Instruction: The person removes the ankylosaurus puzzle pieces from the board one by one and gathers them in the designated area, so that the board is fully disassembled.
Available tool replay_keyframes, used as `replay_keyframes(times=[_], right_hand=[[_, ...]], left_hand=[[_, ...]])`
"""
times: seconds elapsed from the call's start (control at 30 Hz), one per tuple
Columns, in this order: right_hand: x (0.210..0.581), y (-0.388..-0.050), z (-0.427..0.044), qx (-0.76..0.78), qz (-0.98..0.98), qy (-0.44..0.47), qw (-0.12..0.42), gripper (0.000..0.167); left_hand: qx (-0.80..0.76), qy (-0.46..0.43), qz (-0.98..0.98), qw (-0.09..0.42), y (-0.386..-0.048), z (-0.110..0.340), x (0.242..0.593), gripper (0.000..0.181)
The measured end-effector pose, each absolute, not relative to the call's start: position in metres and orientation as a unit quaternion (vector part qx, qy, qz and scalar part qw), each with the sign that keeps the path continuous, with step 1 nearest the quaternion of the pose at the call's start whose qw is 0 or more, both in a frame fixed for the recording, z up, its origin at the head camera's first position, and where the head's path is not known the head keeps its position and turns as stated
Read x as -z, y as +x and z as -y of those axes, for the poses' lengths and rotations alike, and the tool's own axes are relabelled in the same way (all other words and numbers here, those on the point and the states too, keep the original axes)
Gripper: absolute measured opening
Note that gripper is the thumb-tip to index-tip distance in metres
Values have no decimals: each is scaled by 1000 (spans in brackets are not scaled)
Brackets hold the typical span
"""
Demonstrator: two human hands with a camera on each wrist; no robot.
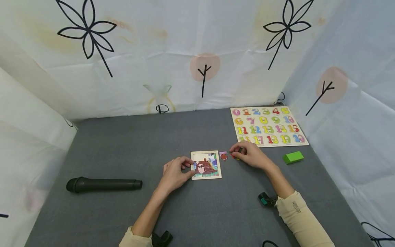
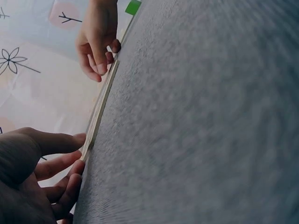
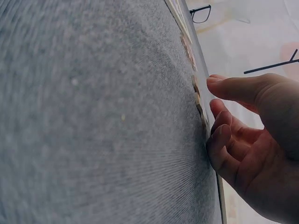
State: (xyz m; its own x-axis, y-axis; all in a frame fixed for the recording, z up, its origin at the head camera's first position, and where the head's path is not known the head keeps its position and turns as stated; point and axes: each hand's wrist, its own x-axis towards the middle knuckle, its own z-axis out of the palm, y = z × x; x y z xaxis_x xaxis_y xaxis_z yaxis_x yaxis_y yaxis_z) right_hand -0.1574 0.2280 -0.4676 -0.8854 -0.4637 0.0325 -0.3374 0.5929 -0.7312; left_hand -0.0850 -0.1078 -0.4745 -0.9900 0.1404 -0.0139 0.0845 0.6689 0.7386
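A small square picture puzzle (image 1: 206,165) with a pale wooden frame lies on the grey table, showing a brown cartoon animal. Its upper left part is bare wood. My left hand (image 1: 176,174) holds the frame's left edge with thumb and fingers; the left wrist view shows the thumb on the rim. Right of the frame lies a loose puzzle piece (image 1: 223,156) in pink and red-brown. My right hand (image 1: 249,154) hovers over more small pieces (image 3: 200,106), its fingers bent loosely and thumb apart from the index finger. The hand partly hides those pieces in the head view.
A wooden number board (image 1: 268,126) lies at the back right, just behind my right hand. A green block (image 1: 293,157) sits to the right. On the left lies a black microphone (image 1: 104,184). White printed cloth walls (image 1: 172,68) enclose the table's back and sides.
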Motion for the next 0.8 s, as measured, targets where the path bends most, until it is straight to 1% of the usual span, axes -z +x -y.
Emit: replay_keyframes(times=[0.23,0.47,0.63,0.8], right_hand=[[460,-156,-216,405,-879,-236,80,13],[455,-156,-195,434,-859,-243,123,16],[459,-158,-181,448,-844,-259,144,17],[461,-163,-166,447,-839,-264,164,17]], left_hand=[[-410,76,-909,27,-87,109,468,27],[-433,100,-895,23,-92,103,465,24],[-441,140,-886,24,-96,94,467,15],[-437,180,-881,39,-98,83,468,13]])
